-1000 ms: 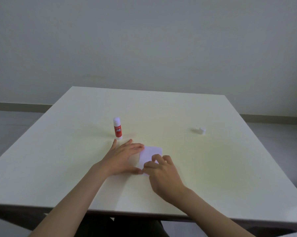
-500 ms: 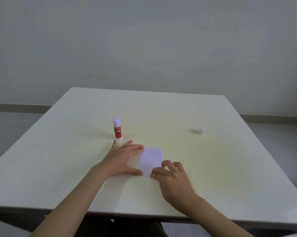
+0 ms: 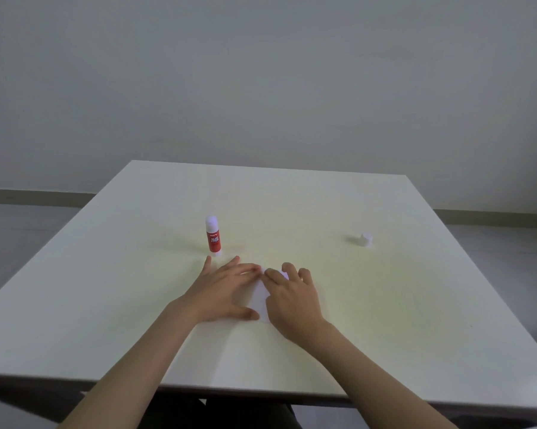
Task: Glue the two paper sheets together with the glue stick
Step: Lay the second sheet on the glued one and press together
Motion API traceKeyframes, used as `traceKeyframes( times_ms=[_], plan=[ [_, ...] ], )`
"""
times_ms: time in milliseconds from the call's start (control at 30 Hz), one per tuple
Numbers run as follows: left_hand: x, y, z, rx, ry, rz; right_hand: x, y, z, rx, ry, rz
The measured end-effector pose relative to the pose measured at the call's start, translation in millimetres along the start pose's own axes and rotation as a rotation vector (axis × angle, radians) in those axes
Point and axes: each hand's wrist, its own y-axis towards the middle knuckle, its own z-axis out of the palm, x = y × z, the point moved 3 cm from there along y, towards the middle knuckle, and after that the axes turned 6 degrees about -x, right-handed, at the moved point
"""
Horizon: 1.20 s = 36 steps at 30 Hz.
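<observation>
A small pale paper sheet (image 3: 259, 297) lies flat on the white table (image 3: 385, 320); whether it is one sheet or two stacked I cannot tell. My left hand (image 3: 222, 291) rests flat beside its left edge, fingers spread, thumb at the near corner. My right hand (image 3: 292, 297) lies on top of the paper, fingers pressing its far part and covering most of it. A red glue stick (image 3: 212, 237) with a white top stands upright just beyond my left hand.
A small white cap (image 3: 366, 239) sits on the table at the right, well away from my hands. The table's near edge runs just below my forearms. A grey wall and floor lie behind.
My right hand has slid forward from the paper's near edge onto the sheet and now covers most of it. My left hand and the glue stick stay put.
</observation>
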Motion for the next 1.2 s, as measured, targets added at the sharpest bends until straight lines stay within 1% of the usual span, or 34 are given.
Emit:
traceKeyframes(
  times_ms=[233,400,600,700,867,967,1067,1200],
  plan=[
    [1.2,-1.8,-0.7,-0.01,-0.008,-0.002,0.5,-47.8,-13.0,-0.029,0.055,0.0],
    [1.8,-1.0,-0.3,-0.013,-0.012,-0.001,-4.6,-69.2,-18.4,-0.039,0.021,-0.011],
    [0.7,-1.7,-1.8,-0.013,-0.013,0.003,-14.1,-39.3,-11.3,0.009,0.011,0.079],
    [-0.9,-2.1,-3.1,-0.01,-0.014,0.001,-24.3,-20.8,1.2,0.095,0.023,0.095],
    [-1.3,-3.1,-4.3,-0.02,-0.039,0.004,-32.4,-5.1,2.5,0.049,-0.022,0.128],
    [-1.2,-3.6,-3.1,-0.034,-0.097,0.003,-33.8,-7.6,3.9,0.024,-0.021,0.112],
    [0.2,-6.4,0.4,-0.055,-0.241,-0.026,-38.0,-9.0,8.1,0.038,0.005,0.125],
    [1.6,-10.2,2.2,-0.104,-0.382,-0.045,-44.2,-7.5,20.1,0.098,0.166,0.124]
  ],
)
